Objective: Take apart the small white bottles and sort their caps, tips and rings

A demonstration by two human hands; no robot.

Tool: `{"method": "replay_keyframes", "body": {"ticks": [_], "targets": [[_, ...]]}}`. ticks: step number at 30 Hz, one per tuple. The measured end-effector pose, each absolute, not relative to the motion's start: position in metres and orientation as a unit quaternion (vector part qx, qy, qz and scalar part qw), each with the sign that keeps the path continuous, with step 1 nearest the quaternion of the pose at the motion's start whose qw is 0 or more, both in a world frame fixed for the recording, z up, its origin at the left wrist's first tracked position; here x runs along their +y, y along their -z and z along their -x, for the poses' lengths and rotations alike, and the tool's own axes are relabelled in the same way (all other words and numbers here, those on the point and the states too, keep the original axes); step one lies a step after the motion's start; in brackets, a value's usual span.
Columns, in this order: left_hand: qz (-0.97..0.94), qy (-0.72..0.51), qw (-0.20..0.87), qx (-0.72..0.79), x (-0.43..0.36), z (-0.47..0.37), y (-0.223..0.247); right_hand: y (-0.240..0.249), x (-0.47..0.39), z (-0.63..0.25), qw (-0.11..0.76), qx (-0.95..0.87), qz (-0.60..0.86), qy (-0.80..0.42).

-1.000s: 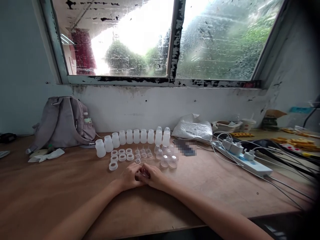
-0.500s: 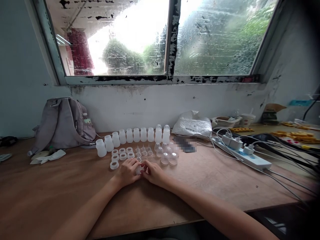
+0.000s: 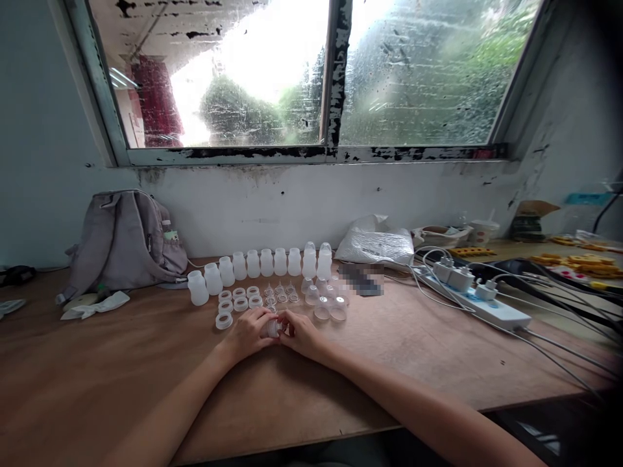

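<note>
My left hand [image 3: 248, 334] is closed around a translucent bottle collar ring [image 3: 273, 329], just above the table. From the other side my right hand [image 3: 302, 334] presses its fingertips against the same ring, perhaps on a clear teat in it; the fingers hide most of that. Just beyond the hands lie several loose clear teats [image 3: 281, 298]. More white collar rings [image 3: 240, 303] are set out in rows to their left, and clear domed caps [image 3: 322, 310] stand to the right. Behind them is a row of frosted baby bottles [image 3: 266, 263], two capped ones [image 3: 324, 263] at its right end.
A grey backpack [image 3: 124, 243] leans by the wall at left, with a white tissue [image 3: 95, 305] before it. At right are a silver pouch [image 3: 374, 243], a white power strip [image 3: 491, 311] with plugs and trailing cables, and yellow pieces [image 3: 584, 264].
My hands have shifted slightly and the ring between them shows more now. The right fingers have turned a little against it. Bottles, caps and loose rings stay where they were.
</note>
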State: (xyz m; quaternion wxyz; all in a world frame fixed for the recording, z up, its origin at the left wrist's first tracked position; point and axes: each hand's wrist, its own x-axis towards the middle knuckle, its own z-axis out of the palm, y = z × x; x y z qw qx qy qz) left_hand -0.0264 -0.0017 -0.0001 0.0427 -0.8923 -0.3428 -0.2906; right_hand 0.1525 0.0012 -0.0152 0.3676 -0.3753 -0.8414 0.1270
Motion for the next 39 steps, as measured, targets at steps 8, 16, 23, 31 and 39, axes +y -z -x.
{"method": "replay_keyframes", "body": {"ticks": [8,16,23,31,39], "targets": [[0.891,0.285,0.009,-0.352,-0.006,0.024,-0.004,0.014,0.004,-0.152,0.366,-0.84,0.373,-0.15],[0.902,0.27,-0.012,-0.337,-0.008,0.024,-0.008,0.011,0.001,-0.154,0.368,-0.841,0.369,-0.144],[0.903,0.257,-0.002,-0.344,-0.004,0.027,-0.011,0.004,-0.003,-0.155,0.367,-0.848,0.355,-0.142],[0.908,0.251,-0.003,-0.337,-0.007,0.031,-0.017,-0.005,-0.003,-0.159,0.43,-0.781,0.368,-0.264],[0.872,0.244,0.056,-0.422,0.009,0.059,-0.015,0.009,0.017,-0.169,0.424,-0.787,0.442,-0.079]]}}
